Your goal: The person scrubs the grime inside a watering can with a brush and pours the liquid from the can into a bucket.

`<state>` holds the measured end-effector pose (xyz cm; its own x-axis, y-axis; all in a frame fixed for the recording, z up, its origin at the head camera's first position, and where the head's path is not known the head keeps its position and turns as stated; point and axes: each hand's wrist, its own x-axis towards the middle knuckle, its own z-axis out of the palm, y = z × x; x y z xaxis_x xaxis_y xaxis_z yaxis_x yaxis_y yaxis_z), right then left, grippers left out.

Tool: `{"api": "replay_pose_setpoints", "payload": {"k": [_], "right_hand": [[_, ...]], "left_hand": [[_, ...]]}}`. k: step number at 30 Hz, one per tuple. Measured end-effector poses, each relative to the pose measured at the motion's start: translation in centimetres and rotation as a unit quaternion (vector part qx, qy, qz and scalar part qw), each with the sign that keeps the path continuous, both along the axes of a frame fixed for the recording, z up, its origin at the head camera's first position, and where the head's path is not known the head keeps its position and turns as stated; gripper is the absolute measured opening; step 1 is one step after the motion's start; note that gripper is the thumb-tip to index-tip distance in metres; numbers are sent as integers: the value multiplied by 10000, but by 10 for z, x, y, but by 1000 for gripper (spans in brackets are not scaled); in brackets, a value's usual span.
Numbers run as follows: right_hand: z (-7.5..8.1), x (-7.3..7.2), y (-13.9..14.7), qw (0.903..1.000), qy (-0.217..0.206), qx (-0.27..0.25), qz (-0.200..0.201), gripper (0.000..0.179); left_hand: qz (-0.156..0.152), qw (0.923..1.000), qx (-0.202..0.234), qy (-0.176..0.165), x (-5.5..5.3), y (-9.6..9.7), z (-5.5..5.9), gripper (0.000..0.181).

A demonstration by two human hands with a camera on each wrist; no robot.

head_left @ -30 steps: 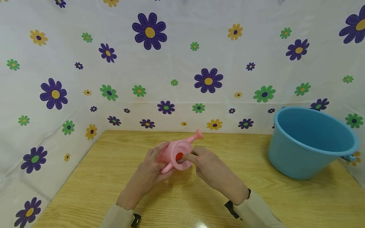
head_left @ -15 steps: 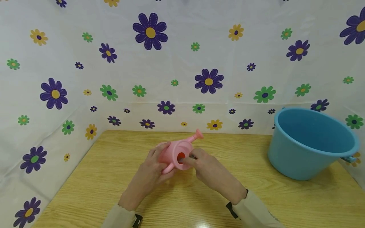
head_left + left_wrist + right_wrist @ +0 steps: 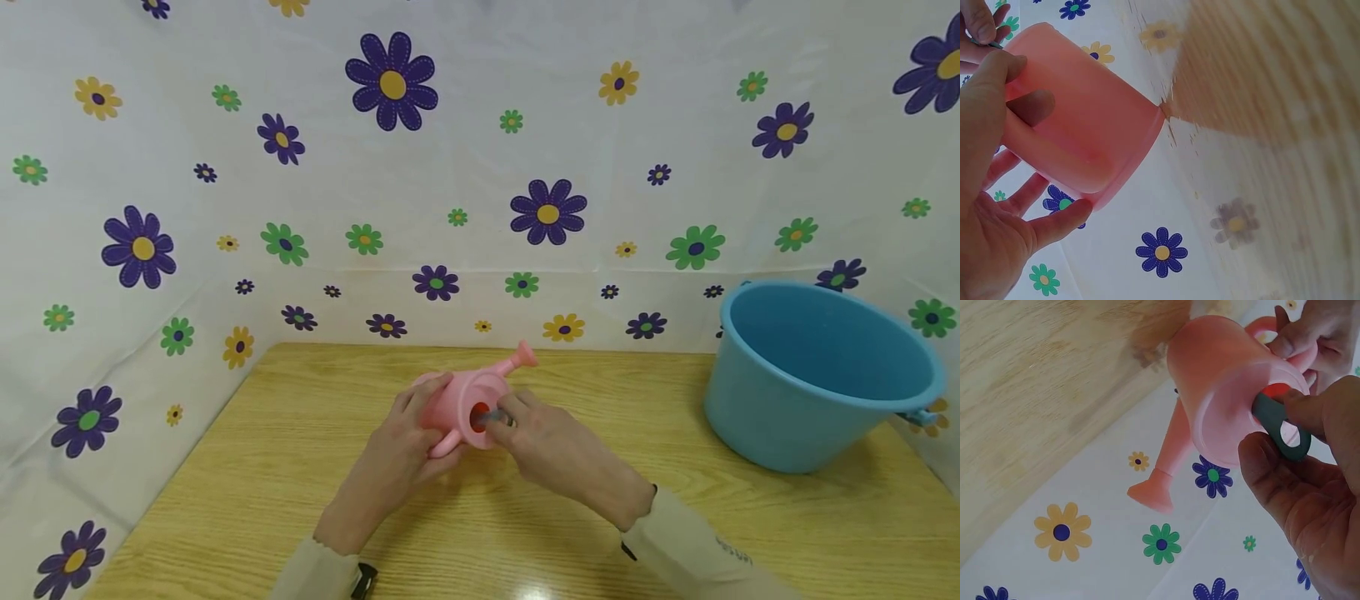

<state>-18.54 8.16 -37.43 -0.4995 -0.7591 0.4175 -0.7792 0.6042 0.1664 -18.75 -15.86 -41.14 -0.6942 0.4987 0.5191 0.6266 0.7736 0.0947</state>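
Note:
A pink watering can (image 3: 442, 407) lies tipped over the table, its round top opening facing me and its spout pointing to the back right. My left hand (image 3: 393, 450) grips it by the body and the curved handle. Between thumb and fingers, my right hand (image 3: 558, 450) pinches a flat dark grey-green handle (image 3: 1277, 425) with an oval hole in its end. The far end of that tool goes into the can's opening and is hidden, so I cannot tell its kind. Red-orange shows inside the opening (image 3: 1275, 392).
To the right, a large light blue bucket (image 3: 787, 417) stands on the wooden table (image 3: 300, 392). White cloth (image 3: 450, 167) with printed purple, green and yellow flowers hangs behind the table and along its sides.
More of the grey-green handle shows between the can's opening and my right fingers, and my right hand has shifted slightly. The left hand still grips the watering can in nearly the same place.

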Motion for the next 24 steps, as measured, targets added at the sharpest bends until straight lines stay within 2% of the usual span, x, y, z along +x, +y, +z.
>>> {"api": "replay_pose_setpoints", "payload": {"k": [4,11,17,24], "right_hand": [[0,2,-1,9976,395,537,-162,28],[0,7,-2,9848,1126,1236,-468,31],[6,15,-2,9773,1529,1348,-575,23],[17,23,1,9775,1643,1213,-523,18]], "left_hand": [[-5,10000,-9,58,1,0,0,35],[-51,9997,-53,237,-1,1,0,37],[-25,9995,-18,321,-2,1,-2,39],[3,9994,-32,351,-2,0,-3,39]]}}
